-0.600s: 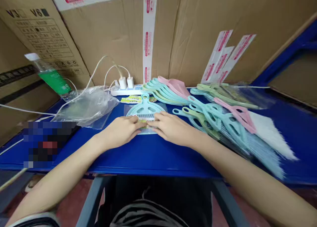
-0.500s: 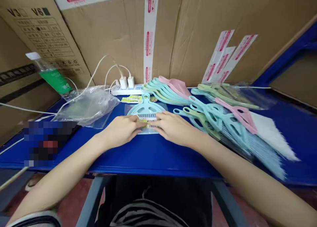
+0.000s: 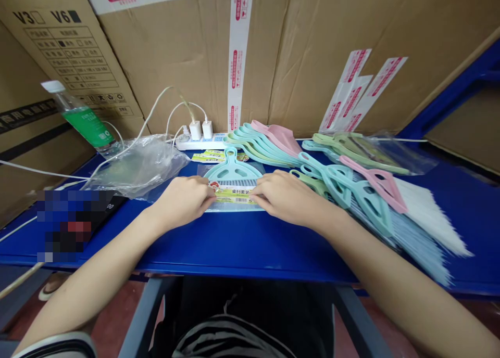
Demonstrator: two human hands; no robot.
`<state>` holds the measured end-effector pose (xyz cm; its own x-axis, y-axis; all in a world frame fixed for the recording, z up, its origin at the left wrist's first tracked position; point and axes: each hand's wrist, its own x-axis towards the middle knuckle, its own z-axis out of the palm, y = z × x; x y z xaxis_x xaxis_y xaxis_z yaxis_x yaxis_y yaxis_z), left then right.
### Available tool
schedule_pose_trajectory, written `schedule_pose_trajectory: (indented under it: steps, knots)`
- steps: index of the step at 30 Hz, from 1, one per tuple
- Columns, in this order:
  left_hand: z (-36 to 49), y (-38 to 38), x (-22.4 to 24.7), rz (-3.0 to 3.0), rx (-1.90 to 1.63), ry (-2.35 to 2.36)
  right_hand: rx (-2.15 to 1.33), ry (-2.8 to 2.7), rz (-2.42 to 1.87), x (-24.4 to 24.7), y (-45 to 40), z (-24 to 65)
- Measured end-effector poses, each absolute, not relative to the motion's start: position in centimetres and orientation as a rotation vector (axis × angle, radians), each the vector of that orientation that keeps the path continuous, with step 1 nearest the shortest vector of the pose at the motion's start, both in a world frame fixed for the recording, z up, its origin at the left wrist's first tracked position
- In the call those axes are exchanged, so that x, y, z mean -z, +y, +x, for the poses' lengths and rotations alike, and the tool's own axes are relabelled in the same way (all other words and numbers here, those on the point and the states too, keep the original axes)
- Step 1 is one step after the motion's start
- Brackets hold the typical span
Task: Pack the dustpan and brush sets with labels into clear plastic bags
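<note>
One left hand (image 3: 186, 199) and one right hand (image 3: 289, 199) hold one yellow label (image 3: 233, 192).

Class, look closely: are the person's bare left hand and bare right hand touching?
Apart. The head view shows a plain gap between the bare left hand and bare right hand, with a yellow-and-white printed label visible between their fingertips.

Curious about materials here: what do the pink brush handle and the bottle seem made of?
The pink brush handle: probably moulded plastic, smooth and satiny, with rounded cut-outs. The bottle: probably clear plastic, glossy, see-through above its green label.
</note>
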<state>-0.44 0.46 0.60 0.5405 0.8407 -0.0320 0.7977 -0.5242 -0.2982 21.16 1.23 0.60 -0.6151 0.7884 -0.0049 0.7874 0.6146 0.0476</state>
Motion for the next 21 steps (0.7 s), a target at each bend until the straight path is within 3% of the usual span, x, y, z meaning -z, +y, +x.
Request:
schedule_pose_trajectory:
  steps: [21]
  knots:
    - [-0.4,0.4,0.0,-2.657,-0.323,-1.235,-0.113,3.027,1.079,1.7,2.1,21.2]
